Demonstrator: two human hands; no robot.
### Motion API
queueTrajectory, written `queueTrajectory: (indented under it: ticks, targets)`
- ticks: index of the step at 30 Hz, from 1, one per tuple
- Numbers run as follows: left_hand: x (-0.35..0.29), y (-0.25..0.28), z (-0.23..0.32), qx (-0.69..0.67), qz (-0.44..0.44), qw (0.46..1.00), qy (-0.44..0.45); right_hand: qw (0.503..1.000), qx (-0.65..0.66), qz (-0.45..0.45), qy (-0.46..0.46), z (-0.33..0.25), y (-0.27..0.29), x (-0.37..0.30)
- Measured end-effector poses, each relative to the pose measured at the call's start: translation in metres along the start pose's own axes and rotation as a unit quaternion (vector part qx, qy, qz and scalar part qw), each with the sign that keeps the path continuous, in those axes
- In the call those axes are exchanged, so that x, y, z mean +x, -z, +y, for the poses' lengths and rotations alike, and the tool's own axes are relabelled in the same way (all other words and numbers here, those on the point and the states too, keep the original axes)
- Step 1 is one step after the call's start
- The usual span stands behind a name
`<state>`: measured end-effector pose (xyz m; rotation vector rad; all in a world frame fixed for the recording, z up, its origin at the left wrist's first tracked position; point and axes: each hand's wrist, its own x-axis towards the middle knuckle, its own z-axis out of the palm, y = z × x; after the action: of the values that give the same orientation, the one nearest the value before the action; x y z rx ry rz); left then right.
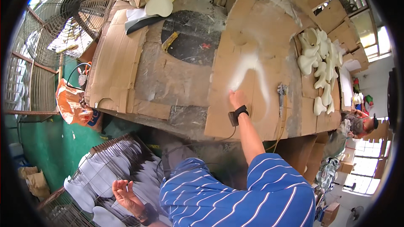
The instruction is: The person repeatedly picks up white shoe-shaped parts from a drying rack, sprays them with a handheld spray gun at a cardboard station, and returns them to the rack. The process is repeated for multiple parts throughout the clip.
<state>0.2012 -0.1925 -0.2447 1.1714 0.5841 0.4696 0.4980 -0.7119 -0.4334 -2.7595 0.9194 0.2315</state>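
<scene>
My right hand (238,99) is closed over a cardboard sheet (269,25), at the lower left end of a white arched mark (248,63). Whatever its fingers hold, if anything, is hidden. A black band with a small box circles that wrist. Over a wire cage (94,149) at the lower left, my left hand (127,197) is raised with fingers loosely bent and apart, holding nothing visible. Below and around it, the cage is filled with pale grey, saddle-shaped pieces (99,176). Right of the mark lies a metal spray gun (282,90) with a yellow hose.
Cream saddle-shaped foam pieces (322,59) are heaped at the table's right. Another cream saddle (161,0) sits at the far left, near a yellow-handled tool (170,42). A large fan (69,8) and an orange sack (71,105) stand left. Someone in a cap (364,124) is at far right.
</scene>
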Motion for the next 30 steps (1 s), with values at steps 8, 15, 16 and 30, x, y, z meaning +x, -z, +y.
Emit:
queueTrajectory:
  ticks: [8,15,16,30]
  targets:
    - [-0.015,0.004,0.001,-0.009,0.020,1.000,-0.003,0.966,0.183,-0.155,-0.092,0.019,-0.032,0.013]
    - [-0.022,0.011,-0.001,-0.009,0.060,0.998,-0.012,0.926,0.279,-0.201,-0.158,-0.001,-0.004,-0.004]
    - [-0.022,0.008,-0.002,-0.009,0.062,0.998,-0.014,0.923,0.289,-0.202,-0.155,0.006,-0.009,-0.003]
    - [0.003,-0.032,0.016,-0.101,-0.013,0.995,0.000,0.743,0.310,-0.485,0.341,-0.184,0.081,-0.234]
